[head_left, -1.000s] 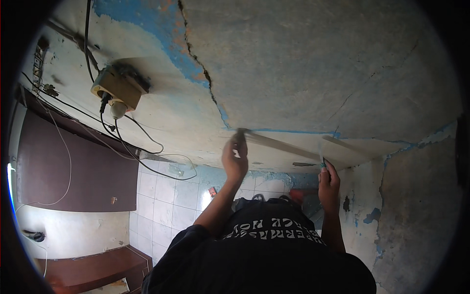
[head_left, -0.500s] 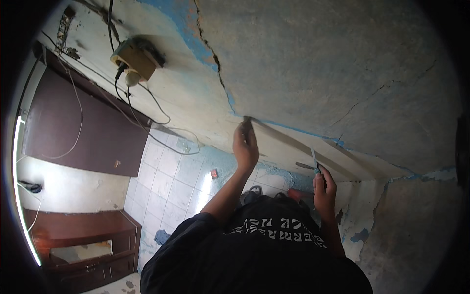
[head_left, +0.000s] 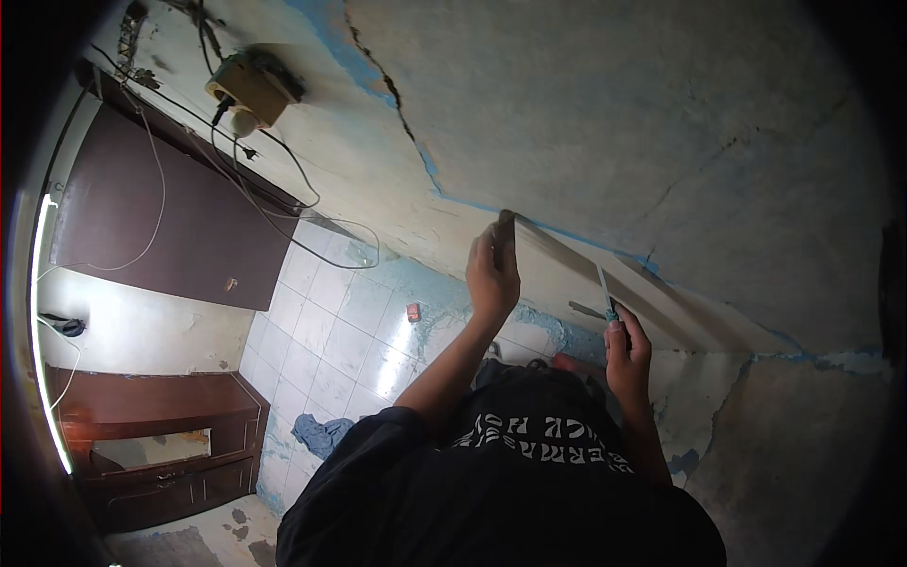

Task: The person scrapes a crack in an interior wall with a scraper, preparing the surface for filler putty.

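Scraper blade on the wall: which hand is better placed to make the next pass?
Right, probably. The right hand already grips the scraper, blade up against the wall. The left hand is occupied holding the flat board's end.

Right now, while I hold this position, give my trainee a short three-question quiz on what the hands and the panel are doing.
1. True or false: the left hand grips the end of the pale panel held against the wall.
2. What does the right hand hold? A) a thin tool with its tip at the panel B) a hammer C) nothing
3. Fill in: the rag on the tiled floor is ____ in colour.

Key: 1 true; 2 A; 3 blue
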### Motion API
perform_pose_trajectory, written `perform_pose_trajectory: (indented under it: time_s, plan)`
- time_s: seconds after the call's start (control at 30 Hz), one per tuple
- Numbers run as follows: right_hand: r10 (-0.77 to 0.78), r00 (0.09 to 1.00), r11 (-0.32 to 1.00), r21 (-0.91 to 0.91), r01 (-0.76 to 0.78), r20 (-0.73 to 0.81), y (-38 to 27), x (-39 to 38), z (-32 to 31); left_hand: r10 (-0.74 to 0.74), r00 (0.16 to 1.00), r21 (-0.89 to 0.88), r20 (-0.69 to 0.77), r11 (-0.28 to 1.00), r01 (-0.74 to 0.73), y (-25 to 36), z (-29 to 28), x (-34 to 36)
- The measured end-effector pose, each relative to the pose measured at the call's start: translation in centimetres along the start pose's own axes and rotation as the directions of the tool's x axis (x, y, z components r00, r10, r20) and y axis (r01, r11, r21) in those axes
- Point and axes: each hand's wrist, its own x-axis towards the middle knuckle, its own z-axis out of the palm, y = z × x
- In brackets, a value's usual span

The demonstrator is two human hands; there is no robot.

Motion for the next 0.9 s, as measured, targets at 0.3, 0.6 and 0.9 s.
perform_pose_trajectory:
  time_s: [0.3,0.6,0.9]
  plan:
    - [0.071,0.997,0.997,-0.007,-0.071,-0.007,0.1,-0.5,-2.7,0.037,0.998,0.018,0.050,0.999,-0.038,2.3,2.6,-2.0]
    - [0.029,0.999,0.999,-0.025,-0.029,0.024,0.6,0.5,-3.1,0.139,0.990,0.027,0.038,0.990,-0.140,4.2,3.4,-3.1]
    - [-0.090,0.996,0.995,-0.027,0.091,0.028,2.6,0.8,-3.3,0.180,0.977,0.040,0.114,0.982,-0.185,5.4,3.9,-3.9]
